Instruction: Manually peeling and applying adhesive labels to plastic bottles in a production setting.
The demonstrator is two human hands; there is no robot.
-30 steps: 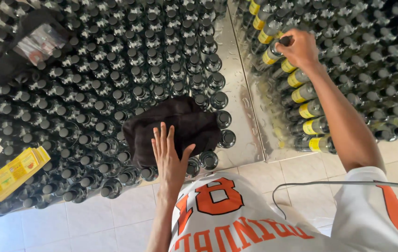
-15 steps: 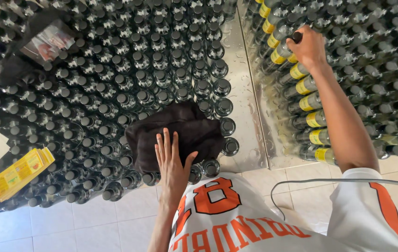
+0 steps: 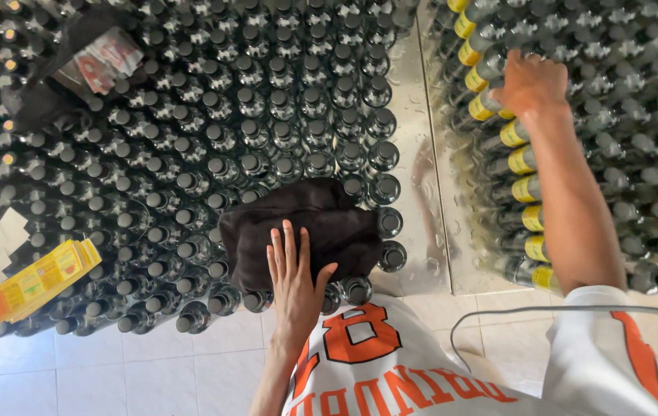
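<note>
My left hand (image 3: pixel 296 279) lies flat, fingers spread, on a dark brown cloth (image 3: pixel 306 229) draped over the caps of upright dark bottles (image 3: pixel 252 131) packed on a steel table. My right hand (image 3: pixel 531 85) reaches over a second group of bottles with yellow labels (image 3: pixel 521 162) on the right and is closed around the top of one of them. My forearm runs back toward my white and orange shirt.
A shiny wet steel strip (image 3: pixel 413 177) separates the two bottle groups. A yellow flat package (image 3: pixel 36 281) lies on bottles at the left edge. A dark bag with a clear packet (image 3: pixel 94 65) sits at upper left. Pale floor tiles (image 3: pixel 151 370) below; a thin cable (image 3: pixel 514 312) crosses my shirt.
The view shifted, so everything sits lower and further right in frame. My right hand stayed closed on the bottle top; my left hand stayed flat on the cloth.
</note>
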